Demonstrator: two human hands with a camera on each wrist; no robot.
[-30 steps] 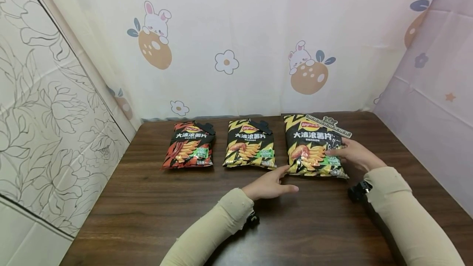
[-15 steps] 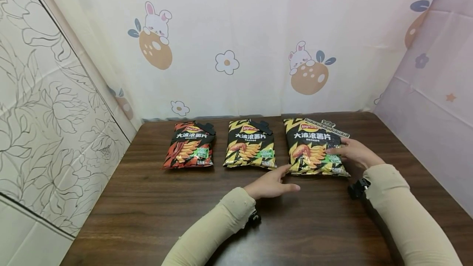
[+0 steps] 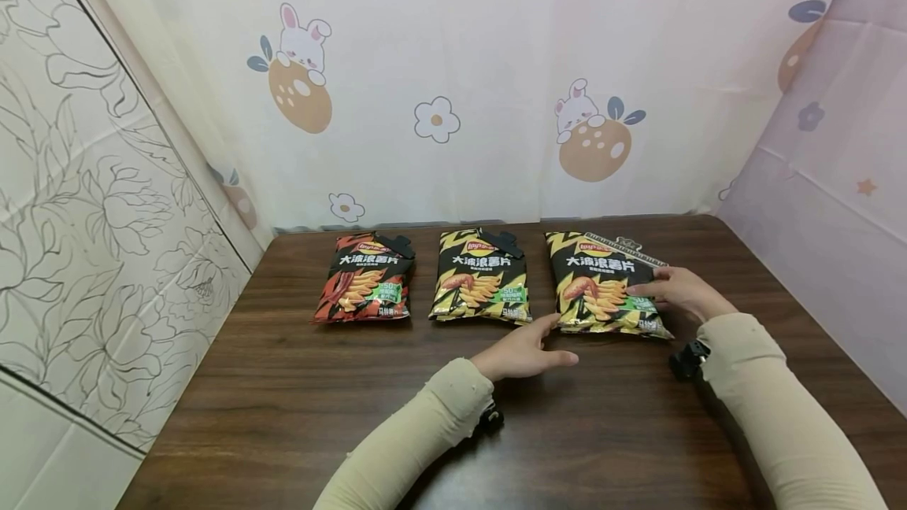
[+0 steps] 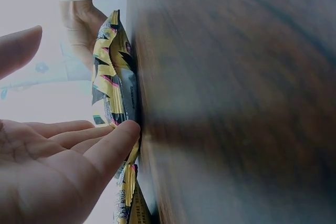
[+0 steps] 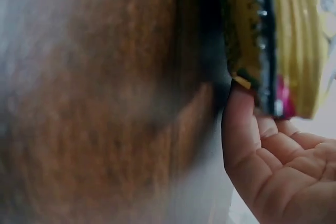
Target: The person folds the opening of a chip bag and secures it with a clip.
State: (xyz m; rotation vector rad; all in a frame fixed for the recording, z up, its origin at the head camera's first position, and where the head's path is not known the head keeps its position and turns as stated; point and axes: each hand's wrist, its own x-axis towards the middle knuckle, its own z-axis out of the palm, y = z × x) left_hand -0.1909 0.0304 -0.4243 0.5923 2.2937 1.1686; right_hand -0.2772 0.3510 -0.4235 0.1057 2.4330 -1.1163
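At the right of the row lies a yellow-and-black bag of potato chips, a pale toothed clip across its upper right corner. My right hand grips this bag's right side, thumb over the front; in the right wrist view, fingers reach under its crimped edge. My left hand is at the lower left corner with fingers extended and thumb held apart. In the left wrist view its fingertips meet the bag near the table surface.
A second yellow-and-black chip bag lies in the middle, and a red-and-black one to its left. Each has a black clip at its upper right. Behind the brown wooden table hangs a printed curtain.
The right-hand bag's top edge and pale clip have sunk toward the table, so the bag lies flatter. Both hands have stayed nearly in place at its sides.
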